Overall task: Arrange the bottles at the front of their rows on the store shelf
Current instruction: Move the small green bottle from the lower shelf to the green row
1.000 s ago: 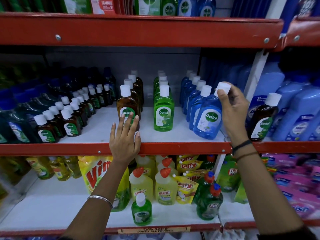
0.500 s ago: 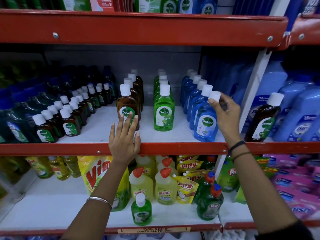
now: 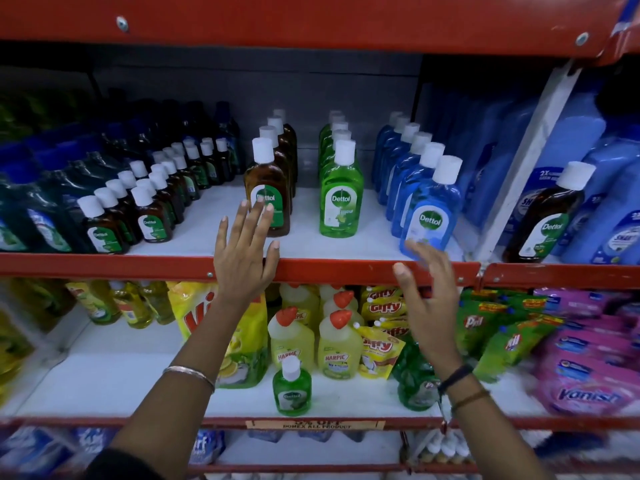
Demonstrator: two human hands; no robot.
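Letting go of the blue bottle (image 3: 430, 216), the right hand (image 3: 424, 299) has dropped below the shelf edge (image 3: 346, 268), open and empty, a bit blurry. That bottle now stands at the front of its row. The left hand (image 3: 244, 258) rests open on the edge by the brown bottle (image 3: 266, 192). The green bottle (image 3: 341, 199) sits further back, so it may need pulling forward.

Your view is dim toward the shelf's (image 3: 104, 268) back, its edges bow, and your right hand (image 3: 427, 299) blurs.
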